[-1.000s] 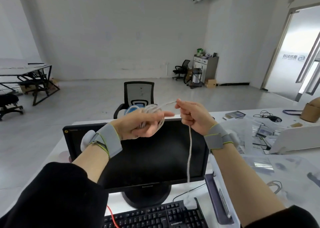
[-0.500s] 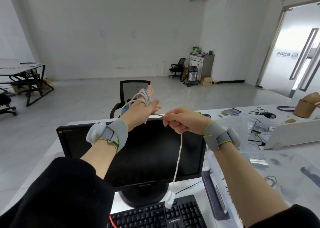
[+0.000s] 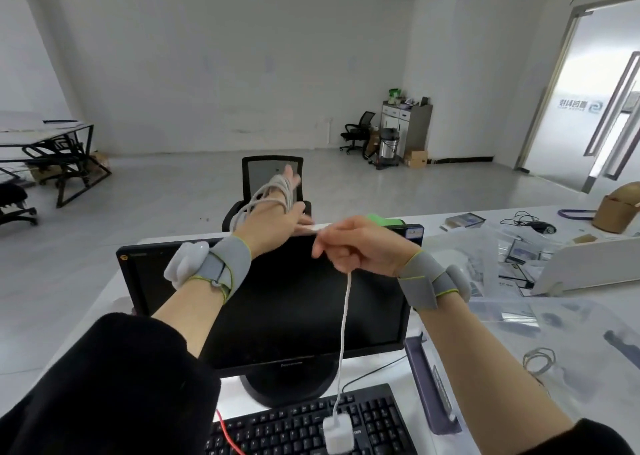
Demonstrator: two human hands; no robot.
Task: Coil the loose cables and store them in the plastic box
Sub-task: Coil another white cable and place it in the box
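Note:
A white cable (image 3: 344, 312) is wound in several loops around my left hand (image 3: 277, 219), which is raised above the monitor with fingers spread. My right hand (image 3: 360, 250) pinches the cable close beside the left hand. From the right hand the cable hangs straight down to a white plug block (image 3: 337, 434) dangling over the keyboard. A clear plastic box (image 3: 571, 319) lies on the desk at the right, with a small coiled cable (image 3: 538, 359) seen through it.
A black monitor (image 3: 277, 309) stands right under my hands and a black keyboard (image 3: 304, 423) lies in front of it. A purple-grey flat object (image 3: 427, 382) leans beside the monitor. Papers, a black cable (image 3: 530, 222) and a brown box (image 3: 618, 208) crowd the right desk.
My left hand turned from fingers closed over the coil to fingers spread with loops around it. The hanging tail got shorter and the plug block rose into view over the keyboard.

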